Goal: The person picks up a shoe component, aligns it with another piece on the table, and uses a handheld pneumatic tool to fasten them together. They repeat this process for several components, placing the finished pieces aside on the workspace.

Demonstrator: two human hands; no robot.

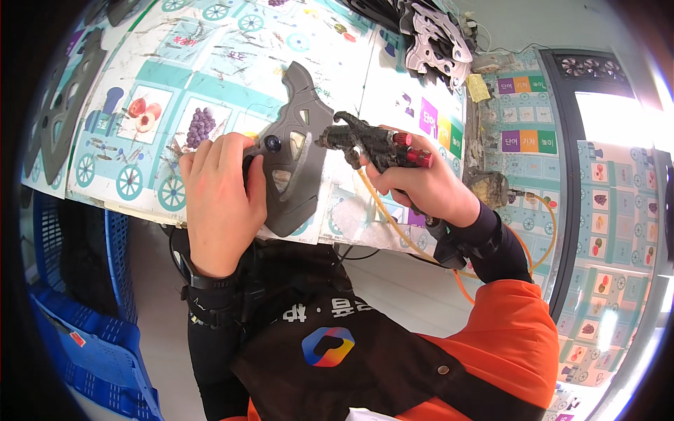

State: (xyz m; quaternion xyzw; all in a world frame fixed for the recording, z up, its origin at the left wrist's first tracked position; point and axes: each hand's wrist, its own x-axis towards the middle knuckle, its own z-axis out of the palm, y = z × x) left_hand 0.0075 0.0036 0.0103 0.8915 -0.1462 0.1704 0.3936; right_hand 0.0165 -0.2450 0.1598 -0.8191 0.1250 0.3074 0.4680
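A grey moulded plastic part (286, 130) with curved ends and several cut-out windows is tilted up at the table's near edge. My left hand (223, 189) is closed on its left side, with thumb and fingers around the edge by a dark round knob (272, 144). To the right, my right hand (435, 186) wraps the handle of a black spray gun (358, 140) with red knobs at its rear. The gun's nozzle points left at the part, a small gap away. A yellowish hose (382, 210) hangs near the gun.
The table (232, 63) is covered in printed sheet with dark smears. More grey parts (67, 116) lie at the far left, and a pile of grey and black parts (439, 42) sits at the back right. Blue plastic crates (91, 351) stand low on the left.
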